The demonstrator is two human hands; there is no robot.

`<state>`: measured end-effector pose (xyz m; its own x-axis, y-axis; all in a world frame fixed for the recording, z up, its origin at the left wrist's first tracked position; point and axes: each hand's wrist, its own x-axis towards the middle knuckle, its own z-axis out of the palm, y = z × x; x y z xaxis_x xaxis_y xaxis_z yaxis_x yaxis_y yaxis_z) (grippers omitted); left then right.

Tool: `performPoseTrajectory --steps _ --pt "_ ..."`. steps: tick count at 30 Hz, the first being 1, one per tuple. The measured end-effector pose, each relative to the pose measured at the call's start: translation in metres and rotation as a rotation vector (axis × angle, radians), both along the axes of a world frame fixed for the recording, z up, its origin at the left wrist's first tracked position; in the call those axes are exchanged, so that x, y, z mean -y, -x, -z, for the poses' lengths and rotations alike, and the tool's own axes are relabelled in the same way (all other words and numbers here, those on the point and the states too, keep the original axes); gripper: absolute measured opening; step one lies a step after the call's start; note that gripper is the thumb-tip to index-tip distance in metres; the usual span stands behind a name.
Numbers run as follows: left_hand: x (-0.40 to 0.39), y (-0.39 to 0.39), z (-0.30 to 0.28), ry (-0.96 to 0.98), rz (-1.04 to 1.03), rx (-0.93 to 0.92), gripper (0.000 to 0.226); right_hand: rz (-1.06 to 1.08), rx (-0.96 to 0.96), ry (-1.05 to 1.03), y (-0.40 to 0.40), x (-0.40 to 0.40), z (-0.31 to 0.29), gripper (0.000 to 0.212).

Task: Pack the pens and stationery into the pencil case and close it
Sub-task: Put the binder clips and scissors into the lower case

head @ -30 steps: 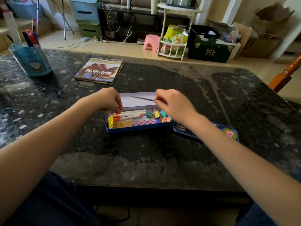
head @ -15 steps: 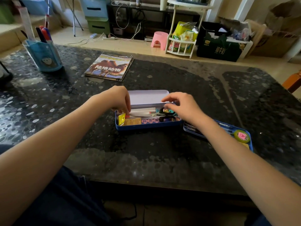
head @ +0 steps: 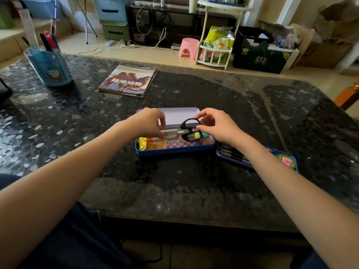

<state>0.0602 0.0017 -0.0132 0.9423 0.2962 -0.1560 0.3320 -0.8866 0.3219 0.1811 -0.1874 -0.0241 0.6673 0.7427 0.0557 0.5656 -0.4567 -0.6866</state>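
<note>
Scissors (head: 189, 131) now tip up over the open pencil case (head: 174, 150) mid-bench, right hand (head: 217, 126) pinching a black handle loop, left hand (head: 149, 124) pinching the blade end. Best laid flat along the pens so the lid shuts.

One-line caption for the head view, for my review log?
Both hands lower black-handled scissors into the open blue pencil case on the dark table.

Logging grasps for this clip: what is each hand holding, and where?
The right hand pinches the scissors at the upper handle loop. The left hand touches the blade end; whether it grips is unclear.
</note>
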Motion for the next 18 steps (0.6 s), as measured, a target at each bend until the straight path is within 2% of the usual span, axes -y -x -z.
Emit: performPoseTrajectory --steps 4,8,11,14,18 --pt "0.010 -0.006 -0.003 0.233 -0.004 0.177 0.034 -0.018 -0.154 -0.091 0.004 -0.016 -0.006 0.022" --pt "0.014 -0.014 -0.003 0.306 -0.092 0.343 0.019 0.010 -0.221 -0.256 0.009 -0.030 -0.009 0.022" --pt "0.009 -0.016 -0.010 0.543 -0.265 0.464 0.017 0.132 -0.364 -0.423 0.011 -0.037 -0.008 0.023" --pt "0.003 -0.015 -0.020 0.856 -0.455 0.571 0.021 0.127 -0.511 -0.363 0.016 -0.042 -0.007 0.024" --pt "-0.005 -0.014 -0.026 1.073 -0.590 0.561 0.019 0.034 -0.478 -0.261 0.021 -0.044 -0.009 0.022"
